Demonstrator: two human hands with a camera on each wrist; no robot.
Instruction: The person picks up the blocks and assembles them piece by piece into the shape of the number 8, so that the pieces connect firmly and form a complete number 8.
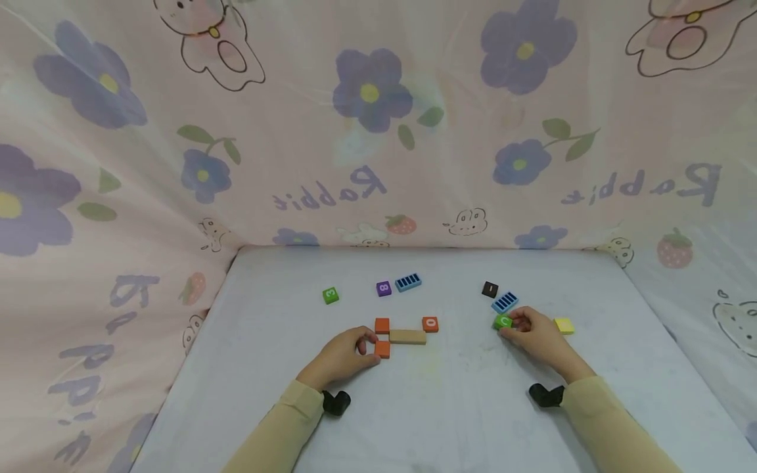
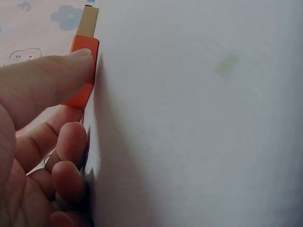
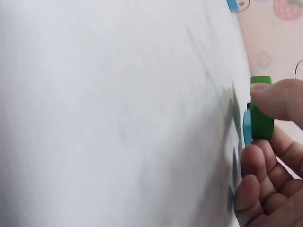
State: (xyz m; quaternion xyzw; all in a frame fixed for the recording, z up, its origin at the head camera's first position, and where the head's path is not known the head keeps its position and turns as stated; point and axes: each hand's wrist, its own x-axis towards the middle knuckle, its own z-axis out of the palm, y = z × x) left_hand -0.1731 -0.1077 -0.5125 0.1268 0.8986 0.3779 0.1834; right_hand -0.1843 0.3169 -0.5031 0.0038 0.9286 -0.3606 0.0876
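My left hand (image 1: 342,357) pinches the near one of two plain orange blocks (image 1: 382,349), its thumb lying along the orange side in the left wrist view. A second orange block (image 1: 382,325) sits just behind it, and a tan wooden bar (image 1: 408,337) runs off to their right. An orange tile with a 0 (image 1: 430,324) stands by the bar's far right corner. Over on the right, my right hand (image 1: 541,336) holds a green number block (image 3: 262,116) between thumb and fingers. Right behind that block lies a blue barred block (image 1: 505,302).
Farther back are a green 3 tile (image 1: 330,295), a purple 8 tile (image 1: 384,288), another blue barred block (image 1: 408,282) and a black tile with a dash (image 1: 489,289). A yellow block (image 1: 564,326) lies beside my right wrist. Patterned cloth (image 1: 367,164) rises at the table's back edge.
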